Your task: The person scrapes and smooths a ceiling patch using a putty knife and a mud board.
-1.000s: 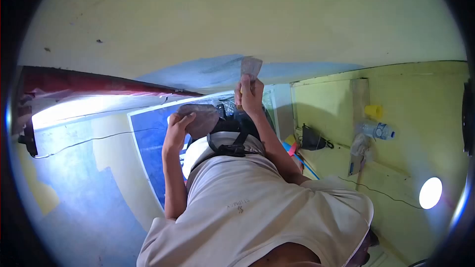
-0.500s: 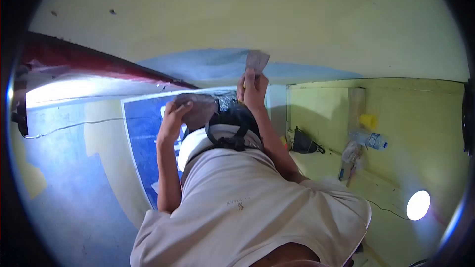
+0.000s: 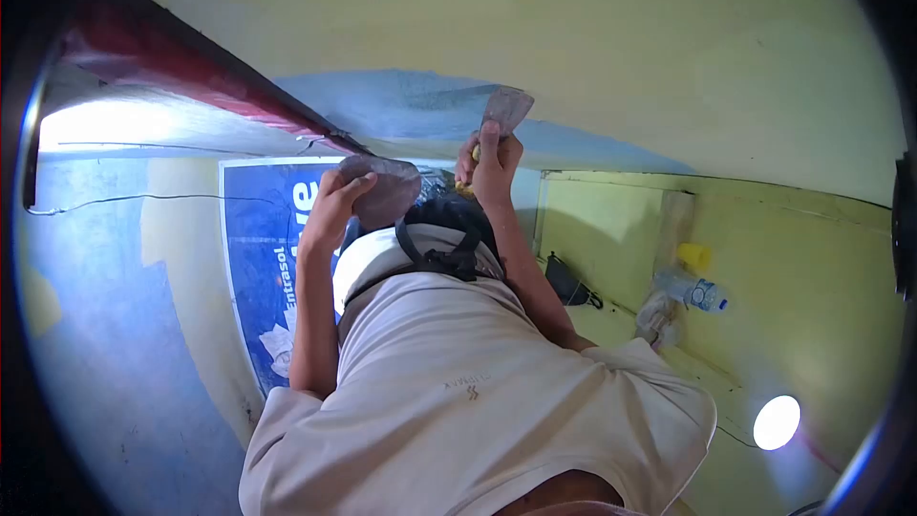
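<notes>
My left hand [image 3: 336,205] is closed on the edge of a flat grey-brown plate [image 3: 382,189] with a rounded outline, thumb on top. Its broad face is turned towards me. In my right hand [image 3: 494,162] is a putty knife [image 3: 509,109], with a bit of yellow handle showing between the fingers. My thumb presses on its smeared blade. The blade tip overlaps the upper edge of a blue-grey patch [image 3: 382,100] on the pale yellow wall [image 3: 592,29]. The two hands are apart, in front of my waist.
A dark red beam [image 3: 191,62] runs along the upper left, beside a bright light. A blue printed panel [image 3: 253,277] lies below it. On the right are a plastic bottle [image 3: 693,290], a yellow cup [image 3: 694,255], a dark bag [image 3: 570,282] and a round lit lamp [image 3: 777,422].
The view has shifted a little. The plate in my left hand has tilted to show more of its face. My right hand has turned the putty knife blade slightly to the right.
</notes>
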`<state>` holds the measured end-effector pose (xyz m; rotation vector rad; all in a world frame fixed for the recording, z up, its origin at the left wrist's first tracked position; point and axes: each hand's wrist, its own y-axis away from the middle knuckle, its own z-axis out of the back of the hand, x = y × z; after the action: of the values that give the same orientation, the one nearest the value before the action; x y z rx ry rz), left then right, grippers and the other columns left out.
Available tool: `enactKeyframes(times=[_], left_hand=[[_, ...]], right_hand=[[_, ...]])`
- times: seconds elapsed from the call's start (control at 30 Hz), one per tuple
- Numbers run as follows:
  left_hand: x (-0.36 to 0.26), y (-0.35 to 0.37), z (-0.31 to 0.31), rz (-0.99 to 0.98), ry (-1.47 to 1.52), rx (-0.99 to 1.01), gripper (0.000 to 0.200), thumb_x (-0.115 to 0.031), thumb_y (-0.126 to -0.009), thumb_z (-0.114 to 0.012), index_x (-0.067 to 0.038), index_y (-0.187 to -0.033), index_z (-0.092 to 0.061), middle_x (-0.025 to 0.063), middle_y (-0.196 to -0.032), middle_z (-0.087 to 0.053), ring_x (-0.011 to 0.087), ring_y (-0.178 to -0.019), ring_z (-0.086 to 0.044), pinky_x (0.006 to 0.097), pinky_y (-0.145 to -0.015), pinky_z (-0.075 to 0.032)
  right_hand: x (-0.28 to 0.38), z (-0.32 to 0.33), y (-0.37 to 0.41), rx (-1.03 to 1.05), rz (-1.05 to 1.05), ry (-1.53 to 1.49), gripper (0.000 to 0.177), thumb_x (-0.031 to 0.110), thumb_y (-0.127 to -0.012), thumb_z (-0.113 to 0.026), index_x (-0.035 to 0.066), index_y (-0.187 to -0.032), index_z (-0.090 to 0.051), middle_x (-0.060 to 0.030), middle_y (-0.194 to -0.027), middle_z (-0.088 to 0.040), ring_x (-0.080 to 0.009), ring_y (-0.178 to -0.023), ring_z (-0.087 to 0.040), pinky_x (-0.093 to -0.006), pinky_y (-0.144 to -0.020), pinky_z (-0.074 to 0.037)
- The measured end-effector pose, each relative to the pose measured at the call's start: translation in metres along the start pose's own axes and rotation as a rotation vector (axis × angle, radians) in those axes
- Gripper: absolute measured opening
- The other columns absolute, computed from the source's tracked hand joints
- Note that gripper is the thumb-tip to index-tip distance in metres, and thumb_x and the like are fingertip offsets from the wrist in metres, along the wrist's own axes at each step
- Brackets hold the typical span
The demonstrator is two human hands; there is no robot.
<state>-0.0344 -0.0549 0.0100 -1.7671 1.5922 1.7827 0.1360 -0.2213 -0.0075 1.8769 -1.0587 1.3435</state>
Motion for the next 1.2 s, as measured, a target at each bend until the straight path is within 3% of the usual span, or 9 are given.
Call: enactKeyframes(times=[0.13, 0.23, 0.37, 0.4, 0.67, 0.83, 1.07, 1.2], left_hand=[[0.0, 0.001, 0.001, -0.04, 0.015, -0.006, 0.022, -0.012, -0.089, -0.063, 0.004, -0.104, -0.064, 0.0071, -0.094, -0.067, 0.0144, -0.085, -0.062, 0.0292, -0.075, -0.049], [-0.003, 0.0, -0.003, -0.054, 0.073, 0.025, 0.024, -0.012, -0.089, -0.063, 0.005, -0.106, -0.064, 0.0075, -0.096, -0.067, 0.014, -0.085, -0.062, 0.0281, -0.075, -0.048], [-0.013, 0.005, -0.006, -0.033, 0.043, -0.038, 0.024, -0.012, -0.09, -0.063, 0.005, -0.106, -0.064, 0.0073, -0.096, -0.067, 0.0137, -0.084, -0.062, 0.0283, -0.074, -0.048], [-0.013, 0.005, -0.008, -0.063, 0.053, -0.049, 0.024, -0.013, -0.09, -0.062, 0.004, -0.107, -0.064, 0.0071, -0.095, -0.067, 0.0141, -0.084, -0.062, 0.0289, -0.073, -0.049], [-0.016, 0.009, -0.009, -0.067, 0.063, -0.076, 0.021, -0.013, -0.09, -0.063, 0.002, -0.106, -0.064, 0.0056, -0.094, -0.067, 0.0142, -0.082, -0.065, 0.0273, -0.069, -0.051], [-0.014, 0.01, -0.007, -0.082, 0.084, -0.068, 0.023, -0.012, -0.091, -0.062, 0.001, -0.11, -0.064, 0.0075, -0.098, -0.068, 0.016, -0.087, -0.065, 0.0286, -0.075, -0.052], [-0.019, 0.009, -0.002, -0.112, 0.067, -0.068, 0.024, -0.014, -0.09, -0.063, 0.001, -0.109, -0.064, 0.008, -0.099, -0.067, 0.0159, -0.087, -0.065, 0.0292, -0.072, -0.052], [-0.018, 0.009, -0.001, -0.095, 0.083, -0.063, 0.024, -0.014, -0.09, -0.063, 0.002, -0.109, -0.064, 0.0077, -0.095, -0.068, 0.0154, -0.085, -0.065, 0.0293, -0.072, -0.053]], right_hand=[[-0.009, 0.007, 0.008, -0.043, -0.102, -0.011, 0.053, 0.047, -0.1, -0.048, 0.003, -0.069, -0.046, -0.0058, -0.049, -0.045, -0.0154, -0.037, -0.046, -0.0303, -0.037, -0.041], [0.003, -0.001, -0.001, -0.002, -0.037, -0.04, 0.051, 0.046, -0.1, -0.048, 0.004, -0.071, -0.045, -0.0061, -0.049, -0.046, -0.0159, -0.036, -0.046, -0.0304, -0.036, -0.04], [-0.02, 0.003, 0.004, 0.028, -0.082, 0.07, 0.049, 0.044, -0.101, -0.047, 0.004, -0.073, -0.046, -0.0055, -0.048, -0.045, -0.0154, -0.037, -0.047, -0.03, -0.036, -0.04], [-0.009, -0.008, 0.001, -0.001, -0.077, 0.027, 0.048, 0.038, -0.102, -0.046, 0.004, -0.069, -0.048, -0.0037, -0.047, -0.046, -0.0118, -0.035, -0.045, -0.026, -0.035, -0.037], [-0.01, -0.019, -0.007, 0.143, -0.021, 0.0, 0.042, 0.036, -0.103, -0.045, 0.004, -0.075, -0.048, -0.0044, -0.048, -0.047, -0.0113, -0.035, -0.044, -0.026, -0.035, -0.036], [-0.005, -0.018, -0.003, 0.123, -0.043, -0.027, 0.048, 0.04, -0.102, -0.046, 0.004, -0.071, -0.047, -0.0057, -0.047, -0.047, -0.0122, -0.035, -0.045, -0.0272, -0.035, -0.039], [-0.012, 0.001, 0.001, 0.121, -0.13, 0.017, 0.053, 0.044, -0.101, -0.047, 0.004, -0.066, -0.046, -0.0045, -0.047, -0.045, -0.0125, -0.035, -0.045, -0.0276, -0.035, -0.039], [-0.001, -0.001, -0.006, 0.073, -0.033, -0.002, 0.055, 0.047, -0.101, -0.046, 0.003, -0.067, -0.046, -0.0043, -0.047, -0.042, -0.0151, -0.035, -0.044, -0.0298, -0.035, -0.038]])
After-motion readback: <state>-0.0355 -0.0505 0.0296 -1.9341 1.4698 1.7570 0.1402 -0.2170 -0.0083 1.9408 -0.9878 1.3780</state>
